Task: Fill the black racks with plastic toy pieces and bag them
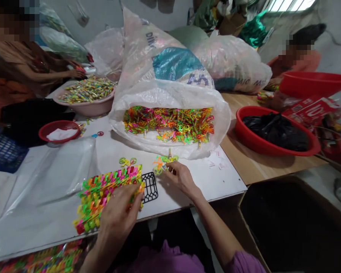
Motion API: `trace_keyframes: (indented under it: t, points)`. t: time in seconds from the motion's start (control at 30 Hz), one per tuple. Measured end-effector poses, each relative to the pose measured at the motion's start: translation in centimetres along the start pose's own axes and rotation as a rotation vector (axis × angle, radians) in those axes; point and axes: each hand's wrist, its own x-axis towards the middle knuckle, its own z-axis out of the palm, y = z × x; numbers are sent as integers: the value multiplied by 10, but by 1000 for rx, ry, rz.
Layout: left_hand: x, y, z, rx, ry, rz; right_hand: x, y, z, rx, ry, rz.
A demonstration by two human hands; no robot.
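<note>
My left hand reaches over a black grid rack filled with rows of small bright plastic toys. Its thumb and fingers close on a small yellow-orange plastic piece at the rack's right part, where bare grid shows. Beside the rack, my right hand has its fingers curled in a pinch at a few loose plastic toys in orange, green and yellow. Its fingertips partly hide what they grip. Behind them, a big white woven sack lies with its mouth towards me, full of the same colourful toys.
Left stand a pink basin of wrapped pieces, a small red bowl and a clear plastic bag. A red basin with a black bag sits right. Two people work at the sides. The table edge runs before me.
</note>
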Motion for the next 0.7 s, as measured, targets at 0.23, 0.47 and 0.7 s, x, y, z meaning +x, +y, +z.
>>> trace_keyframes:
  t: [0.23,0.47,0.7]
  points:
    - [61,21,21,-651,-172,-594,-19,-40,2,-18,-48,-132]
    - [63,34,15,-885,-256,-646,-27,-52,-9,105,-106,45]
    - [68,23,-4,-848,-283,-551,-27,-52,-8,440,-248,184]
